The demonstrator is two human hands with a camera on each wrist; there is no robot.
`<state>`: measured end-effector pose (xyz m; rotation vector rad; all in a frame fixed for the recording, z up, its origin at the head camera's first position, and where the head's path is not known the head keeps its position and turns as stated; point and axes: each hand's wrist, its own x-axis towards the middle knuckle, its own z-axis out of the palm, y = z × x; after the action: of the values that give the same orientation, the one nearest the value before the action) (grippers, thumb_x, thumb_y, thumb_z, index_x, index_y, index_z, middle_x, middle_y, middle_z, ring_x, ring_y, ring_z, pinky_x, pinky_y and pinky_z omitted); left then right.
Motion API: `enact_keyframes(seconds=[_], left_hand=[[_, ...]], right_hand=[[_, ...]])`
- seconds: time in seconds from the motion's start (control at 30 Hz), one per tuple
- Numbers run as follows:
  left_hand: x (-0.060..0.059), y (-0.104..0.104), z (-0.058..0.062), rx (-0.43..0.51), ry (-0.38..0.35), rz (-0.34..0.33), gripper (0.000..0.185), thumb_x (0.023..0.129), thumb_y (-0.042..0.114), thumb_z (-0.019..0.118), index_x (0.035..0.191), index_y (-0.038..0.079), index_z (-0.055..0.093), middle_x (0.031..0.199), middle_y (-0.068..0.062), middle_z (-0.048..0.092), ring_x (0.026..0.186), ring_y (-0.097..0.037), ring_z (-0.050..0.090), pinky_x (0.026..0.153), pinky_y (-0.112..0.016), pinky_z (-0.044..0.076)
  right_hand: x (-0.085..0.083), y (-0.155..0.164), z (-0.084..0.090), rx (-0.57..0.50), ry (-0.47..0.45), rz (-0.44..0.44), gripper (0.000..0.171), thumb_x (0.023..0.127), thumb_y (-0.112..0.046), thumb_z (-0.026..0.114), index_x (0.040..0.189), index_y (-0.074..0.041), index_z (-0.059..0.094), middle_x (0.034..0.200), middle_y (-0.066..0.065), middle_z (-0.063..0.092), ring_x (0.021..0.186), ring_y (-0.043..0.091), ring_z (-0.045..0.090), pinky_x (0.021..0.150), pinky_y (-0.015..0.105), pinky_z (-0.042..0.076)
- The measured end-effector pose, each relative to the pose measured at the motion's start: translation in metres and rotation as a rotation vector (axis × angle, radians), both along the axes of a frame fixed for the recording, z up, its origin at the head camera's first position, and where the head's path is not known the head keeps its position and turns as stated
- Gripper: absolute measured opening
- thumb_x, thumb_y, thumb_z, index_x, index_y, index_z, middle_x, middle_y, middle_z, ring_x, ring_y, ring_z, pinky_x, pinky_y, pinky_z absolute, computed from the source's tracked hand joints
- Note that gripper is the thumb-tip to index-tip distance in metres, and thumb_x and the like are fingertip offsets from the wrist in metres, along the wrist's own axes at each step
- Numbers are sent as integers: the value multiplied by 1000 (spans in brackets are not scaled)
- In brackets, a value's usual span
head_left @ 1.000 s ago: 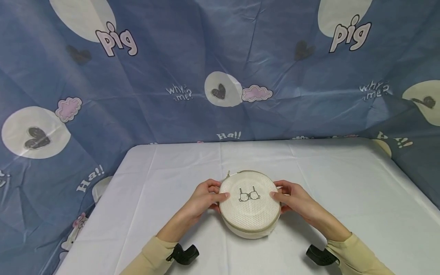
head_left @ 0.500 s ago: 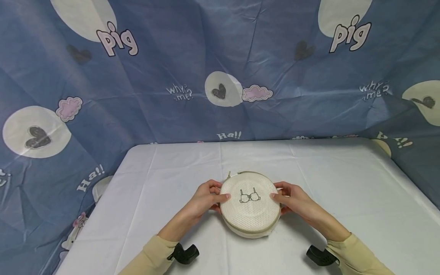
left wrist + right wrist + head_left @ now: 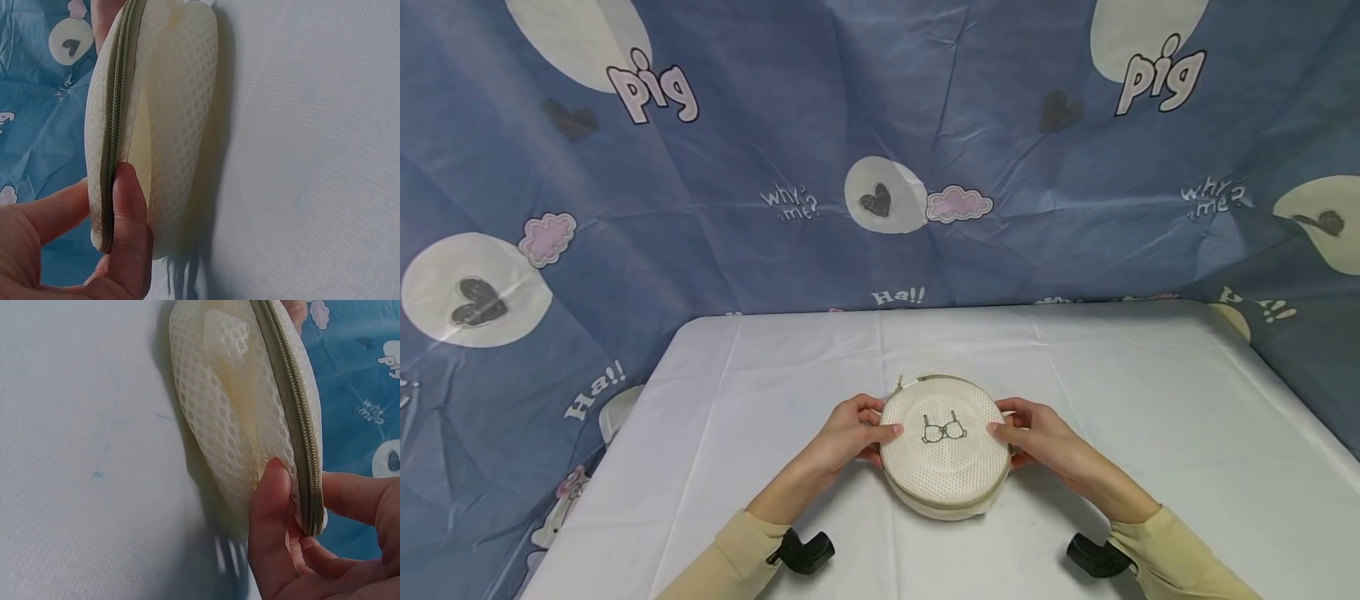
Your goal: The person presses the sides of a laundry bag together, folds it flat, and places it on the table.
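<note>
Both hands (image 3: pixel 850 433) (image 3: pixel 1037 437) pinch mesh pouch (image 3: pixel 943 450) – on table (image 3: pixel 1150 400).

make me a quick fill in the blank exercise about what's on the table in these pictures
1. The round mesh laundry bag has a small ____ drawn on its top.
2. The left hand and right hand hold the bag from ____ sides.
3. The bag rests on a ____ tablecloth.
4. A ____ runs around the bag's rim.

Missing words: bra; opposite; white; zipper
</note>
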<state>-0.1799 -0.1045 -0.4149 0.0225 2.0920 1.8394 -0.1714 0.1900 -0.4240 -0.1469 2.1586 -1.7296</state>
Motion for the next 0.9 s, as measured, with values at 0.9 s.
enact_keyframes(seconds=[0.9], left_hand=[[-8, -4, -8, -13, -46, -60, 41, 86, 6, 75, 116, -4, 48, 81, -9, 56, 52, -19, 62, 50, -31, 56]], right_hand=[[0, -5, -5, 27, 5, -28, 50, 95, -16, 67, 135, 8, 47, 96, 11, 61, 78, 20, 62, 62, 35, 57]])
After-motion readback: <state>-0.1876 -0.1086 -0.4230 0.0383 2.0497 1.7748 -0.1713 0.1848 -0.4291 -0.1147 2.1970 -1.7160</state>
